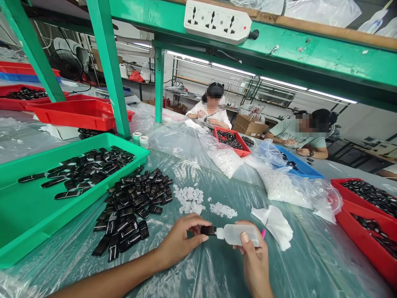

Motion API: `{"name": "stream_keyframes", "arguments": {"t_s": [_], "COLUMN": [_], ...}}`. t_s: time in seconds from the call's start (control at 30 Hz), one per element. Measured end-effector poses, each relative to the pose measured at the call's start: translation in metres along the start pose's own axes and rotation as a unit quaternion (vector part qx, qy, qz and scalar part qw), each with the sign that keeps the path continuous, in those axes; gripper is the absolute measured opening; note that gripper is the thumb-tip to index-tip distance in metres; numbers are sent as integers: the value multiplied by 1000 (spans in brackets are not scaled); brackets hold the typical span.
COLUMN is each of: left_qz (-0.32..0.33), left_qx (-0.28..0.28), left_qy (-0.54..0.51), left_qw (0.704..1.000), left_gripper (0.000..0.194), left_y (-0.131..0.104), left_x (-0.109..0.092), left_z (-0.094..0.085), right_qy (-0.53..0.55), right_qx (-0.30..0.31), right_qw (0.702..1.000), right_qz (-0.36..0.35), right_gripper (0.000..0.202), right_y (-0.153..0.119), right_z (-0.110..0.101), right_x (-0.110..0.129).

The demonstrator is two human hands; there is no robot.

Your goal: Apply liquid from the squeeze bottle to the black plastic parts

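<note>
Between the thumb and fingers of my left hand (182, 236) is a small black plastic piece (207, 230). My right hand (256, 256) is wrapped round a translucent squeeze bottle (237, 234), lying sideways with its nozzle pointing left. The nozzle tip meets the right end of the black piece; whether it touches I cannot tell. Left of my left hand lies a heap of similar black pieces (136, 194). Just beyond my hands are a pile of larger white bits (189, 198) and a pile of smaller white bits (222, 209).
A green tray (27, 231) with black pieces stands at left. A crumpled white tissue (274, 225) and part of a pink stick (263, 233) lie at right. Red trays (366, 244) flank the right edge. A green post (110, 70) and shelf stand ahead; two people sit across the table.
</note>
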State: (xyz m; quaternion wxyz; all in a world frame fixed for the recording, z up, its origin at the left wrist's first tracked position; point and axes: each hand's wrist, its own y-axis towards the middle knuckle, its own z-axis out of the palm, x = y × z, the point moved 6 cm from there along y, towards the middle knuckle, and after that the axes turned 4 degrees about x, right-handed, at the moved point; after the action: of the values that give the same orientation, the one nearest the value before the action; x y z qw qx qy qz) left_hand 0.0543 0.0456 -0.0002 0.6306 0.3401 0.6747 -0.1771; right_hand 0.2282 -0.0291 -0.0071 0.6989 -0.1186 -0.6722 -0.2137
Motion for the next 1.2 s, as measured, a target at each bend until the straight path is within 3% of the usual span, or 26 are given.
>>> {"name": "stream_keyframes", "arguments": {"t_s": [0.37, 0.7, 0.97, 1.2], "left_qz": [2, -22, -41, -28], "left_qx": [-4, 5, 20, 71], "left_qy": [19, 31, 73, 115], "left_qw": [1000, 999, 996, 990], "left_gripper": [22, 21, 15, 29], "left_y": [0, 0, -3, -3], "left_x": [1, 1, 0, -4], "left_z": [-1, -1, 2, 6], "right_qy": [-34, -61, -55, -59], "right_qx": [-26, -72, -25, -13], "right_qw": [998, 995, 996, 995], "right_qz": [-42, -22, -67, -83], "right_gripper": [31, 38, 31, 27], "right_y": [-4, -7, -8, -9], "right_z": [3, 5, 10, 10], "right_x": [11, 18, 18, 17]}}
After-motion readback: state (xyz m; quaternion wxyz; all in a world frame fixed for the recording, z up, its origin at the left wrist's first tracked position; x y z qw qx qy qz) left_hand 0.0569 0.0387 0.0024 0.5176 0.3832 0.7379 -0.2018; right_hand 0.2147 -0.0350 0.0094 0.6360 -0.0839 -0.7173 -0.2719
